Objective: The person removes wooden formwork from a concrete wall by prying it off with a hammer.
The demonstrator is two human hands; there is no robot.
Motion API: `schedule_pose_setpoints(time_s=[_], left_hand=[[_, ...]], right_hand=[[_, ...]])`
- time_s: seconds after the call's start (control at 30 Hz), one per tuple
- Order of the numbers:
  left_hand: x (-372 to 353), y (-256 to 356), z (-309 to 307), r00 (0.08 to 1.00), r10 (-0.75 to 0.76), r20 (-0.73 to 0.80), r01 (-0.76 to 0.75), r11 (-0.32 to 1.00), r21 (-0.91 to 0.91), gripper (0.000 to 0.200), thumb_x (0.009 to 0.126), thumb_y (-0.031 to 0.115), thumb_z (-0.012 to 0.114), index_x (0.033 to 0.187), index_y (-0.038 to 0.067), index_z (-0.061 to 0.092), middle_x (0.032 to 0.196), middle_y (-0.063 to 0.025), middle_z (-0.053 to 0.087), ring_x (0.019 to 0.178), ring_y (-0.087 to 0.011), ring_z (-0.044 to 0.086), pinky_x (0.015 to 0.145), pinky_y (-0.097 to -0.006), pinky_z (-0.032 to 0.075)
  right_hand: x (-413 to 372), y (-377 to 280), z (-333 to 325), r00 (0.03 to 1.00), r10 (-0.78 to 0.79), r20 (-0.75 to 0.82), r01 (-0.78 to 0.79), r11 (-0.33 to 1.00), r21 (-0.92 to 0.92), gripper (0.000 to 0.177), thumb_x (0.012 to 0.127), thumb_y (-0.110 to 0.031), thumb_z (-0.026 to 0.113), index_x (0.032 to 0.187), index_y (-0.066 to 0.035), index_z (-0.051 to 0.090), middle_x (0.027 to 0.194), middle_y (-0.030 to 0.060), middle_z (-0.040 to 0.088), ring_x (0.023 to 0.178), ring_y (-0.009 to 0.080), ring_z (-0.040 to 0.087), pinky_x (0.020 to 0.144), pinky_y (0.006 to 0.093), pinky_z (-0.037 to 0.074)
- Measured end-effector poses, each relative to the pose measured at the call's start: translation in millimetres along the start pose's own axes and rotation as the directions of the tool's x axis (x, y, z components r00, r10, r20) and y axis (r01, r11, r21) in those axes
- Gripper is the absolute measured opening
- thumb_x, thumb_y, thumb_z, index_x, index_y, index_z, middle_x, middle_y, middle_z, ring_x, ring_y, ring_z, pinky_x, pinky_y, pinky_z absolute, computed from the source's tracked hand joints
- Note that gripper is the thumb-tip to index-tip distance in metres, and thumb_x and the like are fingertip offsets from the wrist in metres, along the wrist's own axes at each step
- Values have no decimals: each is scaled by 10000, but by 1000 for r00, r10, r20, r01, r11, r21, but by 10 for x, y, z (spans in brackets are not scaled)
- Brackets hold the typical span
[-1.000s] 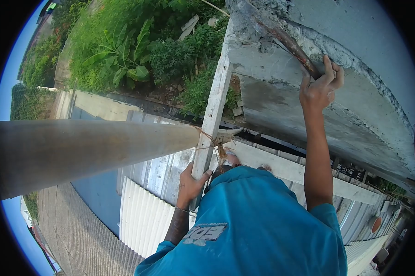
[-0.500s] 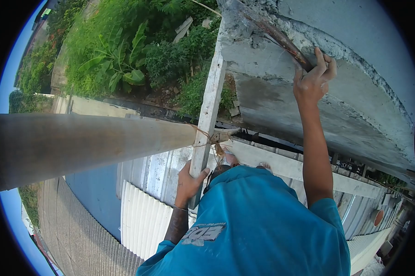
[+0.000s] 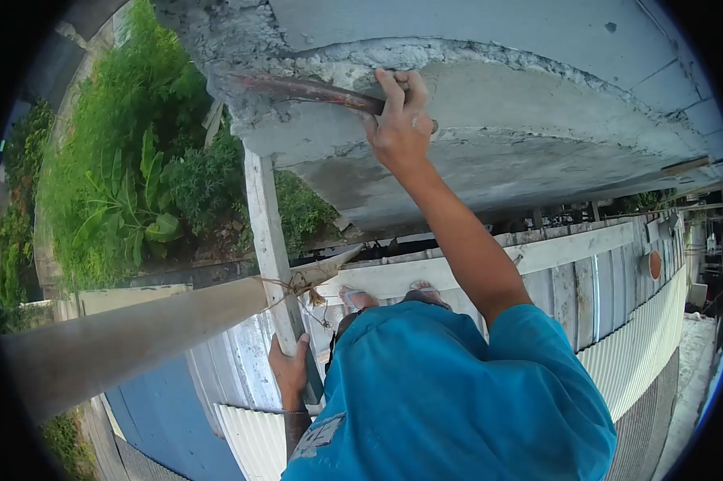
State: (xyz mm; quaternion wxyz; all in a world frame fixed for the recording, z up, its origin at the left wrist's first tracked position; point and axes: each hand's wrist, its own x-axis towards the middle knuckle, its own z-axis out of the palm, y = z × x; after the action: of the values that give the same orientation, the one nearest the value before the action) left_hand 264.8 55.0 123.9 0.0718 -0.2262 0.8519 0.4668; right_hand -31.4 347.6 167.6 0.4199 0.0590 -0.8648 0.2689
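Note:
My left hand [image 3: 289, 370] is closed around the lower part of a pale squared wooden post [image 3: 267, 212]. Rusty-looking tie cord [image 3: 304, 290] lashes that post to a thick round pole [image 3: 161, 322]. Raised ahead, my right hand [image 3: 401, 120] grips a long, narrow reddish-brown tool [image 3: 321, 92], whose exact kind I cannot make out. It lies along the rough edge of a concrete slab [image 3: 498, 104], where wet-looking grey mortar [image 3: 233, 48] sits at the corner. A short end of the tool sticks out behind the hand.
My sandalled feet [image 3: 357, 298] stand on a narrow pale ledge [image 3: 458, 272] high above the ground. Corrugated roof sheets [image 3: 253, 437] and a blue roof panel [image 3: 165, 417] lie below. Green plants [image 3: 129, 192] grow far down at the left.
My view has turned right, so the post, pole and slab appear further left. My right hand still grips the tool against the slab edge; the left still holds the post.

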Motion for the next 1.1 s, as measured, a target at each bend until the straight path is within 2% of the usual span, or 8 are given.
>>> schedule_pose_setpoints(time_s=[0.1, 0.2, 0.43, 0.73, 0.83, 0.93, 0.97, 1.1], left_hand=[[19, -33, 20, 999, 9, 32, -7, 998, -60, 438, 855, 243, 700, 1136, -70, 578, 1005, -169, 657, 893, -256, 620, 833, -362, 481], [82, -239, -9, 996, -9, 88, 20, 991, -133, 461, 869, 221, 685, 1178, -91, 543, 1008, -171, 645, 895, -241, 619, 816, -348, 487], [37, -124, -31, 992, -4, 129, 28, 982, -187, 480, 879, 195, 670, 1218, -100, 502, 1037, -183, 617, 877, -246, 611, 801, -343, 489], [57, -264, -55, 990, -8, 139, 32, 985, -170, 517, 864, 215, 681, 1225, -105, 496, 1071, -198, 609, 948, -271, 590, 868, -362, 466], [75, -322, -65, 990, 46, 131, -32, 994, -103, 540, 862, 237, 682, 1226, -112, 490, 1080, -204, 606, 954, -284, 585, 872, -365, 465], [82, -405, 40, 996, 88, 15, -84, 976, -199, 416, 859, 213, 682, 1136, -66, 546, 887, -133, 621, 735, -204, 595, 681, -326, 488], [100, -396, 8, 997, 32, 67, -15, 971, -240, 423, 854, 207, 690, 1141, -69, 547, 893, -139, 623, 743, -211, 595, 680, -332, 488], [137, -448, 5, 997, 61, 37, -56, 991, -121, 430, 860, 213, 691, 1152, -69, 548, 902, -135, 624, 747, -209, 589, 680, -325, 486]], right_hand=[[28, 5, -50, 1000, -9, -18, 9, 999, 48, 736, 638, -94, 822, 1304, -91, 508, 1239, 161, 434, 906, 289, 603, 714, 385, 510], [24, -10, -107, 1000, -3, -15, 3, 999, 52, 701, 669, -110, 797, 1304, -81, 502, 1231, 151, 448, 891, 290, 598, 729, 386, 504], [38, -105, -188, 999, 43, 32, -45, 996, 76, 709, 701, -141, 772, 1337, -83, 463, 1246, 151, 446, 908, 316, 590, 762, 407, 505], [39, -191, -248, 989, 116, 92, -122, 990, 63, 711, 722, -152, 753, 1364, -103, 450, 1296, 144, 431, 857, 326, 615, 728, 419, 520], [39, -246, -249, 979, 158, 129, -167, 984, 65, 729, 721, -159, 757, 1377, -120, 443, 1327, 141, 419, 835, 322, 627, 720, 416, 525], [27, -251, -279, 977, 175, 119, -176, 984, 2, 746, 721, -169, 761, 1390, -132, 433, 1358, 137, 399, 831, 319, 635, 724, 416, 528], [22, -273, -253, 977, 180, 112, -179, 984, -16, 751, 722, -173, 762, 1394, -134, 430, 1368, 136, 392, 831, 317, 637, 726, 417, 529], [34, -284, -281, 971, 193, 140, -197, 980, 15, 759, 729, -188, 764, 1402, -142, 417, 1372, 134, 380, 831, 315, 638, 729, 419, 530]])
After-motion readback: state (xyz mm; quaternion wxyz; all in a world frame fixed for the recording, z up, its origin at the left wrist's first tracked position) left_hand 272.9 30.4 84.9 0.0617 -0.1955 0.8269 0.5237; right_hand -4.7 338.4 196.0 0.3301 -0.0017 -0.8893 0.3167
